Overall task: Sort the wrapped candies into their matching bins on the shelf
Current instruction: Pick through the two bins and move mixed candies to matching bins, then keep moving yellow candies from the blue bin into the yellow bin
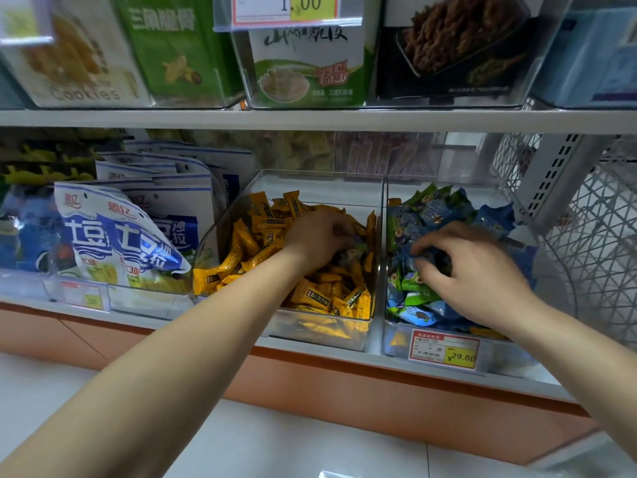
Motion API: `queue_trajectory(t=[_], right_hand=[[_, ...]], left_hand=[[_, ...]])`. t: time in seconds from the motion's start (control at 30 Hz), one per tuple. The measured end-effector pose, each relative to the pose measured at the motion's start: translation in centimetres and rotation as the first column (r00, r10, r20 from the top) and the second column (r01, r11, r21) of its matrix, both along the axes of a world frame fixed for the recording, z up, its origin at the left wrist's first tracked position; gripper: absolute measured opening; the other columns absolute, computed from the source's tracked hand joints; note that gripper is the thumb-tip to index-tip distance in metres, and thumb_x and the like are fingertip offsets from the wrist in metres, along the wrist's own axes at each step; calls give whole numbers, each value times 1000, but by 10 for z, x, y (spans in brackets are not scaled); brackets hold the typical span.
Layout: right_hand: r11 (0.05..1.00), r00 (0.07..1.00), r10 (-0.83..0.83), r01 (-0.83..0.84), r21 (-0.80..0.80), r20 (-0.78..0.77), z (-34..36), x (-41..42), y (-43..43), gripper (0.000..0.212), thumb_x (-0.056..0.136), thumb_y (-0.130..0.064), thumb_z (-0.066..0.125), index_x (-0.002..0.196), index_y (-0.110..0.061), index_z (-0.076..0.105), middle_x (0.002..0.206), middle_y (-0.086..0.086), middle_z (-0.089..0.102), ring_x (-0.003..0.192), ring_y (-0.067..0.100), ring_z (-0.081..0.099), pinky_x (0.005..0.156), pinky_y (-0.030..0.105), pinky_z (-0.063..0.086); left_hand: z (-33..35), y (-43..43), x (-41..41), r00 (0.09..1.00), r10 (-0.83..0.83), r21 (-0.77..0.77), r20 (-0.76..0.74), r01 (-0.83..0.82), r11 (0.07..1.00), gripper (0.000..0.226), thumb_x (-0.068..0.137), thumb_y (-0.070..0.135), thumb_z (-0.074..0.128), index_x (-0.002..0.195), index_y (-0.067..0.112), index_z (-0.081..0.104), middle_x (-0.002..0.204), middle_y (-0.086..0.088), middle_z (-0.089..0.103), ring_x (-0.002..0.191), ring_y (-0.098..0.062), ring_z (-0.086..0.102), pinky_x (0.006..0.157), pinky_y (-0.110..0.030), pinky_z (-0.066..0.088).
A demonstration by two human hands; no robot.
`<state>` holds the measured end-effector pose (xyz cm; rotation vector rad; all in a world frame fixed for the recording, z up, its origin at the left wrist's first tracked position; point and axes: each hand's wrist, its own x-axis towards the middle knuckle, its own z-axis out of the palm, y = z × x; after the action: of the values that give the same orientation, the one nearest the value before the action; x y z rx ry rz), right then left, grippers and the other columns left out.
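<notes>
Two clear bins stand side by side on the lower shelf. The left bin [312, 174] is full of yellow wrapped candies [246, 244]. My left hand [317, 236] reaches into it, fingers curled down around a green-and-blue wrapped candy [352, 253] lying among the yellow ones. The right bin [444, 182] holds mixed blue and green candies [432, 210], with a stray yellow candy [394, 202] at its back left corner. My right hand [475, 274] is inside this bin, fingertips pinched on a blue candy [422, 262].
Blue-and-white snack bags [113, 236] fill the bin to the left. A price tag [444, 348] hangs on the right bin's front. The upper shelf [310, 120] carries boxed snacks close overhead. A white wire mesh panel [596, 215] bounds the right side.
</notes>
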<state>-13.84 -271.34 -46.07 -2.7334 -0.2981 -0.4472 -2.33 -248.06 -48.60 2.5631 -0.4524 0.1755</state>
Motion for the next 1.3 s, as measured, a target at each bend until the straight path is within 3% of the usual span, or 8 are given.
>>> queue_trajectory(t=[0.2, 0.4, 0.57, 0.7, 0.83, 0.93, 1.13, 1.3], right_hand=[[998, 993, -44, 49, -45, 108, 14, -5, 12, 30, 90, -40, 60, 117, -29, 69, 116, 0, 60, 110, 28, 53, 83, 39, 49], [876, 958, 256, -287, 387, 130, 38, -29, 49, 72, 84, -56, 57, 149, -39, 30, 131, -16, 38, 124, -3, 38, 98, 9, 30], [823, 946, 284, -325, 465, 159, 44, -41, 49, 40, 93, -29, 64, 130, -29, 49, 122, -9, 45, 112, -5, 47, 90, 9, 37], [849, 949, 305, -309, 429, 81, 41, -44, 26, 26, 93, -27, 65, 113, -31, 50, 101, -16, 58, 90, 1, 58, 72, 13, 41], [951, 968, 60, -130, 282, 243, 41, -32, -11, 25, 95, -33, 57, 117, -31, 46, 108, -11, 55, 94, 1, 49, 78, 13, 39], [997, 983, -77, 80, -14, 165, 30, -18, -31, 37, 95, -38, 53, 130, -26, 51, 125, 3, 59, 112, 27, 52, 88, 40, 43], [932, 985, -168, 143, -333, -49, 18, -2, -27, 64, 92, -67, 14, 144, -38, 38, 153, -5, 36, 137, 27, 29, 108, 49, 21], [900, 959, -258, 281, -332, 113, 14, 1, -19, 55, 95, -44, 51, 143, -20, 42, 139, 13, 48, 125, 38, 39, 99, 50, 35]], left_hand=[[56, 13, -40, 976, 57, -193, 209, -16, 981, 7, 85, 30, 74, 89, 35, 72, 83, 20, 67, 79, -1, 62, 65, -17, 46], [89, 7, -103, 993, -63, -583, 102, 111, 805, 10, 82, 18, 78, 83, 26, 72, 76, 10, 73, 71, -2, 67, 68, -25, 53], [84, -14, -134, 958, -228, -835, -176, -22, 550, 5, 90, 15, 71, 94, 14, 74, 83, -2, 74, 73, -10, 66, 60, -20, 51], [75, -22, -138, 909, -337, -843, -246, -29, 537, 15, 90, 23, 71, 101, 14, 76, 89, -3, 75, 78, -13, 70, 67, -21, 54], [64, -3, -116, 996, -91, -555, 25, 89, 827, 11, 95, 32, 63, 102, 29, 71, 91, 10, 75, 81, -5, 70, 67, -22, 54], [40, 18, -101, 996, -67, -110, 59, 74, 991, 15, 95, 27, 62, 106, 33, 71, 106, 16, 71, 98, -1, 64, 86, -27, 54], [14, 33, -68, 940, -235, 277, -248, 301, 912, 37, 85, 52, 70, 119, 39, 67, 137, 12, 56, 125, -12, 50, 91, -25, 38], [19, 36, -41, 976, -219, 488, -17, 199, 849, 28, 85, 47, 71, 112, 38, 71, 124, 10, 60, 117, -21, 52, 77, -32, 42]])
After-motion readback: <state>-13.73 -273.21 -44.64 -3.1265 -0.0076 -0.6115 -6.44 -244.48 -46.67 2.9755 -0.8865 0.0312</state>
